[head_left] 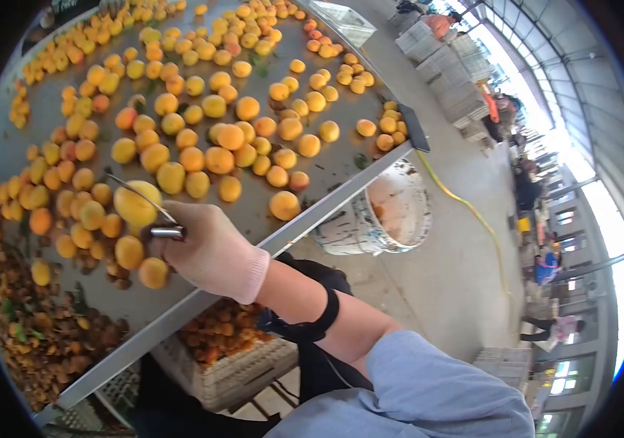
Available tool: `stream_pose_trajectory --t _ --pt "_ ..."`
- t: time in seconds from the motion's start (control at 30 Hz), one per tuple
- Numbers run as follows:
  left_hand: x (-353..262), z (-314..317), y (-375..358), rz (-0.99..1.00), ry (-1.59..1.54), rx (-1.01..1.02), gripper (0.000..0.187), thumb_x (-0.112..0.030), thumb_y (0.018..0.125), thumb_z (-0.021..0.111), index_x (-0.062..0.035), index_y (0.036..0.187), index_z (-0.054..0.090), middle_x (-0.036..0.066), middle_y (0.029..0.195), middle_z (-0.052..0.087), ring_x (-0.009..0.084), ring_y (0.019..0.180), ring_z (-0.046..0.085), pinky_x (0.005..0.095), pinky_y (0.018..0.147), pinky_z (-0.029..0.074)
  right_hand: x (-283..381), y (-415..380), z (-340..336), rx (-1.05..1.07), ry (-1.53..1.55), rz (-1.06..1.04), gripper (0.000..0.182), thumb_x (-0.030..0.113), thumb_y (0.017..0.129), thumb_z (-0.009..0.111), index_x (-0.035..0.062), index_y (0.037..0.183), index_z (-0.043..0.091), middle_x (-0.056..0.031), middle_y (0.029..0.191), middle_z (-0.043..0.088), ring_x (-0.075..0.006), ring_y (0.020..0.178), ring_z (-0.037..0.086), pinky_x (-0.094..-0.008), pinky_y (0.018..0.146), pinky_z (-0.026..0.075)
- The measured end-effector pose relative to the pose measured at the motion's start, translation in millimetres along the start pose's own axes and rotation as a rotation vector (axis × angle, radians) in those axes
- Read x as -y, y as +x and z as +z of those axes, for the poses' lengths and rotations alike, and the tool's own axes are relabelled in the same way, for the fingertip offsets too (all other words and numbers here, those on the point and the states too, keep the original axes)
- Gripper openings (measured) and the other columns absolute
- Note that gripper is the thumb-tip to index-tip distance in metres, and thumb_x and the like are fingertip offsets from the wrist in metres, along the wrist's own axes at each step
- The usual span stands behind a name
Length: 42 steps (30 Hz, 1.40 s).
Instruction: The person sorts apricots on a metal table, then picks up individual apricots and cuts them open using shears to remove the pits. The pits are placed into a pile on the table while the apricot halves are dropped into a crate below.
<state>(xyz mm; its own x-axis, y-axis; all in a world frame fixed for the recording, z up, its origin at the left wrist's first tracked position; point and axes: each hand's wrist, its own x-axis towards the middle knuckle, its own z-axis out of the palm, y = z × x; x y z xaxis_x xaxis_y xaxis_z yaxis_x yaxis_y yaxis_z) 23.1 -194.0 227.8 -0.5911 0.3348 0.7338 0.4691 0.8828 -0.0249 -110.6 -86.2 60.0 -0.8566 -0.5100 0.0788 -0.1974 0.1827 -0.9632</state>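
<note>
sleeve (429, 387): blue, nearest to camera, one arm only in view; black band around the forearm above the glove.
right hand (213, 252): gloved, pale pink knit; fingers curled closed around a metal tool handle (168, 232). I judge this the right hand from the arm's entry on the right side; not certain.
left hand: not in view.
tool: one; thin curved blade or wire runs up-left from the handle, tip passing behind the fruit. Looks like a pitting/cutting tool; exact type too blurred to tell.
held fruit (136, 203): one yellow apricot-like fruit, sitting against the blade just above the knuckles, over the table. Whether fingers also pinch it: cannot tell. Held low over the surface, probably so cut pieces drop on the table.
table (253, 223): one grey sheet-metal surface with a raised edge rail (304, 223); rail likely keeps round fruit from rolling off.
loose fruit (217, 157): yellow-orange, spread single-layer across the table; well over a hundred, too many to count exactly.
scrap pile (41, 328): brownish pits/trimmings heaped at the near-left of the table, apart from whole fruit.
crate (235, 358): one, under the table edge, holds orange-brown pieces; placed to catch output, I judge.
bucket (381, 215): one white, on the floor just beyond the rail, contents unclear.
hose (472, 219): one yellow, along the floor.
stacked crates (450, 69): several, far right, count unclear.
people (545, 266): a few in the far aisle, small.
</note>
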Motion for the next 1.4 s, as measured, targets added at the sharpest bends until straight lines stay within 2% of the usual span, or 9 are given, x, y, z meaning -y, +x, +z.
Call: stream_pose_trajectory --t 0.13,0.37,0.53,0.63,0.8,1.0,1.13,1.3,1.4 --pt "9 16 -34 -0.507 -0.161 -0.166 0.023 -0.012 0.083 0.062 -0.0011 0.103 0.063 0.014 0.107 0.063 0.0287 0.104 0.058 0.0424 0.094 0.044 -2 4 5 0.024 0.179 0.032 0.019 0.007 0.081 0.062 -0.0019 0.099 0.06 -0.0138 0.074 0.064 -0.0108 0.068 0.056 -0.0325 0.062 0.047" --pt "27 100 -65 -1.254 -1.135 -0.288 0.041 -0.019 0.089 0.063 -0.0006 0.125 0.055 0.008 0.12 0.06 0.0155 0.11 0.055 0.0315 0.095 0.042 22 -3 3 0.123 0.238 0.108 0.018 0.006 0.085 0.059 0.0011 0.101 0.063 -0.0048 0.075 0.062 -0.0086 0.072 0.056 -0.0285 0.064 0.047" --pt "26 117 -73 -1.248 -1.287 -0.344 0.046 -0.02 0.086 0.068 -0.0001 0.124 0.054 0.006 0.115 0.062 0.014 0.104 0.057 0.0299 0.092 0.044 21 -12 7 0.182 0.002 -0.068 0.022 0.006 0.078 0.061 0.0074 0.1 0.064 -0.0159 0.074 0.062 -0.0321 0.071 0.062 -0.0353 0.063 0.048" --pt "27 112 -71 -1.288 -1.261 -0.309 0.047 -0.018 0.083 0.072 0.0006 0.123 0.054 0.007 0.11 0.064 0.0156 0.1 0.06 0.0306 0.088 0.046 13 -15 13 0.217 0.057 -0.037 0.023 0.005 0.079 0.061 0.0068 0.102 0.064 -0.0163 0.077 0.064 -0.0313 0.073 0.064 -0.0352 0.065 0.049" --pt "35 107 -76 -0.716 -0.468 -0.027 0.049 -0.012 0.08 0.074 0.0009 0.123 0.053 0.008 0.104 0.065 0.0181 0.094 0.062 0.0322 0.085 0.049 17 -16 12 0.278 0.101 -0.08 0.025 0.005 0.079 0.06 0.0056 0.104 0.064 -0.0182 0.081 0.065 -0.0321 0.076 0.065 -0.0353 0.067 0.05" --pt "34 121 -88 -1.025 -1.246 -0.392 0.053 -0.016 0.077 0.077 -0.0007 0.122 0.054 0.009 0.104 0.065 0.0164 0.096 0.061 0.0309 0.085 0.048 27 -15 14 0.202 -0.086 -0.102 0.024 0.009 0.08 0.061 0.0078 0.103 0.063 -0.0184 0.083 0.065 -0.0354 0.079 0.064 -0.038 0.067 0.05" --pt "32 112 -82 -1.149 -1.148 -0.243 0.052 -0.019 0.075 0.078 -0.0011 0.119 0.057 0.009 0.102 0.066 0.0156 0.096 0.062 0.0308 0.083 0.049 27 -17 12 0.188 -0.125 -0.054 0.021 0.012 0.079 0.061 0.0095 0.101 0.064 -0.0176 0.083 0.065 -0.036 0.079 0.063 -0.0399 0.068 0.05" --pt "36 98 -66 -0.545 -0.277 -0.063 0.049 -0.018 0.075 0.079 0.0 0.115 0.058 0.009 0.097 0.066 0.015 0.092 0.062 0.0302 0.08 0.05 23 -14 6 0.293 -0.053 -0.084 0.019 0.01 0.079 0.058 0.0086 0.098 0.064 -0.0172 0.083 0.065 -0.0358 0.08 0.063 -0.0388 0.069 0.05" --pt "27 100 -69 -0.875 -0.72 -0.139 0.049 -0.013 0.073 0.079 -0.0001 0.116 0.057 0.007 0.097 0.064 0.0144 0.089 0.061 0.0297 0.08 0.051 29 -18 9 0.226 -0.043 -0.133 0.019 0.012 0.08 0.058 0.0092 0.098 0.064 -0.0168 0.081 0.065 -0.0357 0.081 0.063 -0.0382 0.069 0.05"
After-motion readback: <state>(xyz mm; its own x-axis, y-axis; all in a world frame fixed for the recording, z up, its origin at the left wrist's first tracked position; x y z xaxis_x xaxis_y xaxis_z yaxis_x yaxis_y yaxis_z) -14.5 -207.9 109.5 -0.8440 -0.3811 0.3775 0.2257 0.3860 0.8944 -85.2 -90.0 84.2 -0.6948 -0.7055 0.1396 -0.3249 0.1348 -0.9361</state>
